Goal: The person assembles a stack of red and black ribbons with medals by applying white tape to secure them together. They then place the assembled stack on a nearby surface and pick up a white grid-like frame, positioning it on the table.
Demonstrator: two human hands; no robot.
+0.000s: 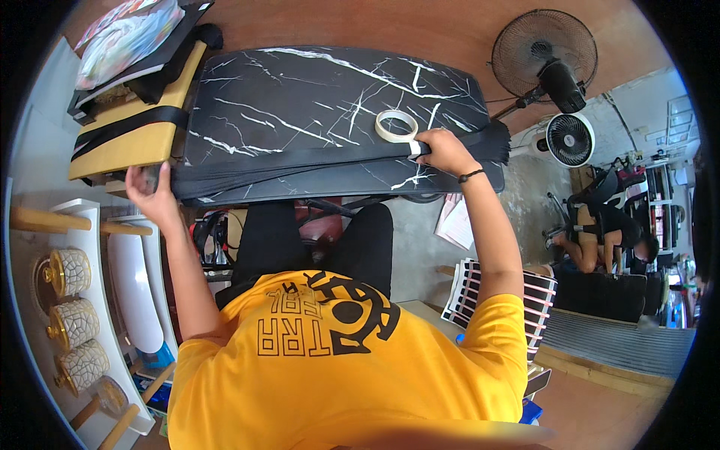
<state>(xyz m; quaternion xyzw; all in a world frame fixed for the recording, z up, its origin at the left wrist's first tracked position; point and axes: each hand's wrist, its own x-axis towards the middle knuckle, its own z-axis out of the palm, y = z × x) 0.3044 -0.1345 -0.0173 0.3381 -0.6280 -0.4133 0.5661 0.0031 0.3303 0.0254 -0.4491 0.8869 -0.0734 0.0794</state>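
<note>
A long bundle of thin black strips [300, 159] lies along the near edge of a black marble-patterned table [300, 90]. My left hand [152, 193] grips the bundle's left end at the table corner. My right hand [444, 150] presses on its right part, fingers closed over it. A roll of white tape [396, 125] lies on the table just left of my right hand, touching the bundle. The strips fan out past my right hand at the table's right end.
Yellow and black padded boards [127, 124] are stacked left of the table. White shelves with patterned jars [71, 271] stand at the left. Two fans [544, 56] are at the far right. Another person [604, 240] sits at the right. Striped sheets [469, 289] lie beside my right arm.
</note>
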